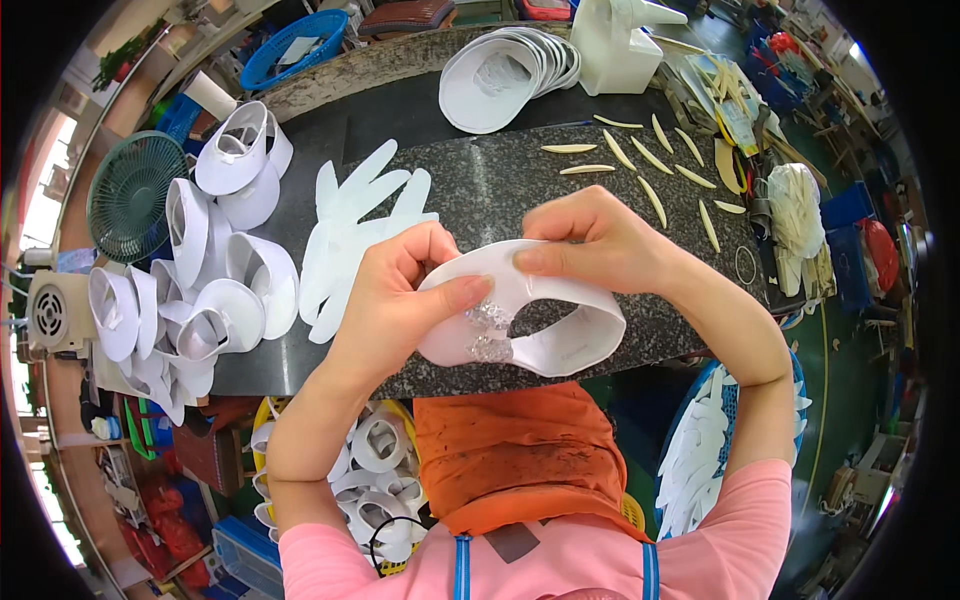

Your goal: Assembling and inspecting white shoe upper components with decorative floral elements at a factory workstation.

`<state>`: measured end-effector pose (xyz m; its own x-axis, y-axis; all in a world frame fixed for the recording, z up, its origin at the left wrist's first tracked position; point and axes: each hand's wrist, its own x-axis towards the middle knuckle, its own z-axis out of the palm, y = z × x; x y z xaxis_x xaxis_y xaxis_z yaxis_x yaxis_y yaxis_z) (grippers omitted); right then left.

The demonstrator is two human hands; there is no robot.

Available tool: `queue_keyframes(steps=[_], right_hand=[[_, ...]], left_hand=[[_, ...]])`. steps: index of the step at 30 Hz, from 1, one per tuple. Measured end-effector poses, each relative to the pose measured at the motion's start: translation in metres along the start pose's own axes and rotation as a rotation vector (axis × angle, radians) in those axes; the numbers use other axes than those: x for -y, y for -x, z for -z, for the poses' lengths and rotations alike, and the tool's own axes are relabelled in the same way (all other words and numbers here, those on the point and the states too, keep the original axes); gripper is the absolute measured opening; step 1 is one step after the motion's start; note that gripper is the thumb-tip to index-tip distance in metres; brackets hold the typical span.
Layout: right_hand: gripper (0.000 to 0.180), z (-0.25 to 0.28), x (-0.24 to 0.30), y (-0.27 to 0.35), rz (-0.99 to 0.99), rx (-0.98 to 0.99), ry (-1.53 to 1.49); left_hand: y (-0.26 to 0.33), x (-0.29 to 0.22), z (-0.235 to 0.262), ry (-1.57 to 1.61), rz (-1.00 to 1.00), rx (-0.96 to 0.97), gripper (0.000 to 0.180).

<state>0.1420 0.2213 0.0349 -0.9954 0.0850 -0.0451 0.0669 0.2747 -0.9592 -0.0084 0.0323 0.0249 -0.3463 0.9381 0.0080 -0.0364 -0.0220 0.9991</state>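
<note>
Both my hands hold a white shoe upper above the front of the dark speckled worktop. It is a curved piece with a large oval opening and silvery, glittering trim on its left side. My left hand pinches the upper's left edge, thumb on top. My right hand grips the far edge, its thumb pressed on the white surface and the fingers curled behind. What the fingers do underneath is hidden. Beyond my left hand lies a fan of flat, pale white pieces. Several cream crescent-shaped strips lie beyond my right hand.
Many white uppers are piled at the left, near a green fan. Farther back are a stack of white pieces and a white spouted bottle. Baskets of white uppers and white pieces flank my orange apron.
</note>
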Motion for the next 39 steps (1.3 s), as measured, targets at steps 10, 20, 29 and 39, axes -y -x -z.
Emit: queue_keyframes(steps=[10, 20, 29, 39], right_hand=[[0.032, -0.002, -0.002, 0.006, -0.171, 0.031, -0.23], [0.036, 0.001, -0.009, 0.003, -0.031, 0.025, -0.272], [0.028, -0.009, -0.038, 0.011, 0.092, -0.052, -0.295], [0.031, -0.005, -0.043, 0.014, -0.133, -0.046, -0.614]], left_hand=[[-0.013, -0.011, 0.009, -0.126, 0.283, 0.261, 0.022], [0.007, 0.001, -0.004, 0.242, 0.171, 0.234, 0.028], [-0.006, 0.001, 0.005, 0.022, 0.317, 0.249, 0.027], [0.012, 0.032, 0.016, 0.459, 0.27, 0.151, 0.042]])
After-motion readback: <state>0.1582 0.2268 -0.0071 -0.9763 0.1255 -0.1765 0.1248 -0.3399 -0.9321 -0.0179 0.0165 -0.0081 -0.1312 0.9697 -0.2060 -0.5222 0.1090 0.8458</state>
